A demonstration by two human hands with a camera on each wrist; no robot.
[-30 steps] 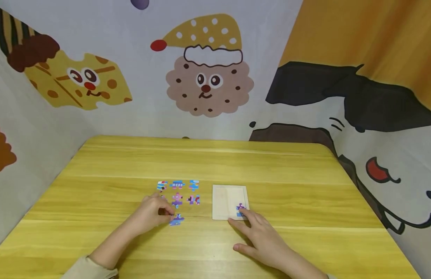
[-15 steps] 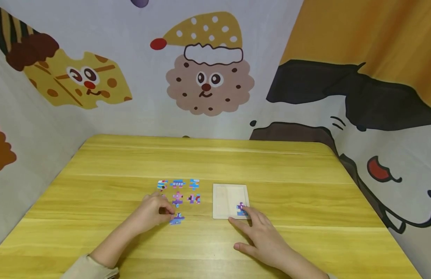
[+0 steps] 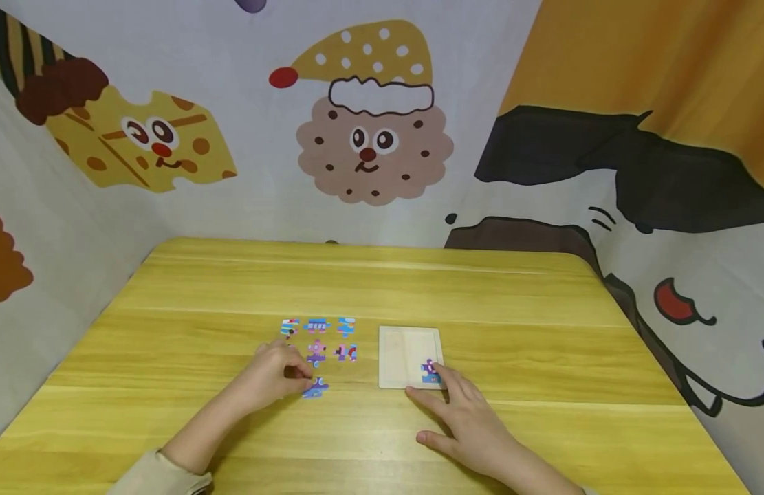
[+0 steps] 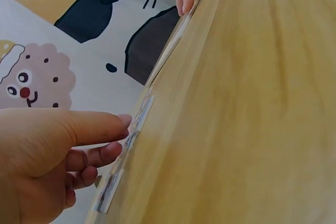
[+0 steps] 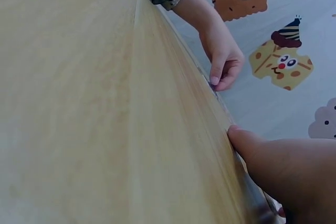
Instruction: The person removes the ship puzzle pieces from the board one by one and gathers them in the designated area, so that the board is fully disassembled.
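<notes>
My left hand [image 3: 271,371] is over the left side of a group of jigsaw pieces, its thumb and forefinger together at the left edge of a blue-purple jigsaw piece [image 3: 317,389], which they appear to pinch. The other fingers are curled in the left wrist view. My right hand [image 3: 471,423] spreads its fingers at the lower right corner of a square wooden puzzle tray [image 3: 394,354]. Its fingertips touch the tray's edge and a purple-blue jigsaw piece [image 3: 428,372] lying in that corner. The thumb is apart from the tray, on the tabletop.
Beyond the left hand lie a striped piece [image 3: 289,326], a bus-like piece [image 3: 316,326], a blue piece [image 3: 346,324], a pink figure piece [image 3: 316,350] and a pink-red piece [image 3: 346,353]. The hand partly covers another. A printed cloth [image 3: 252,213] hangs behind the wooden table [image 3: 481,295].
Both hands hold nearly the same pose. A little more of the piece in the tray shows beside the right fingertips. The whole view has shifted slightly.
</notes>
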